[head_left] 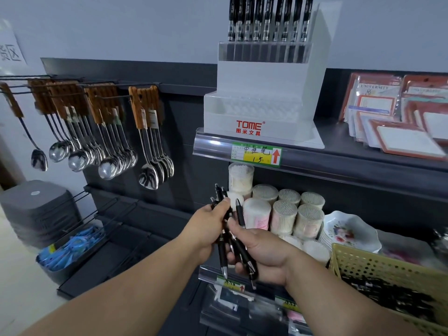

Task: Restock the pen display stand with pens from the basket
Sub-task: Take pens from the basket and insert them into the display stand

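So: stand (264, 112) back row full, front tier looks empty. Below stand, left hand (208, 229) and right hand (264, 253) both curled round pen bundle (231, 241). Basket (363, 265), lower right of stand, holds more.

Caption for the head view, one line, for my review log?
Left hand and right hand hold black pens below the white display stand; yellow basket at right.

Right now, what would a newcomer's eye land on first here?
Centre frame, the left hand and right hand grip a bundle of black pens in front of the shelves. Above, on the upper shelf, stands the white TOME display stand, with stocked pens filling its top row and no pens visible in its lower tier. Wooden-handled spoons hang at left, and the yellow basket sits at lower right.
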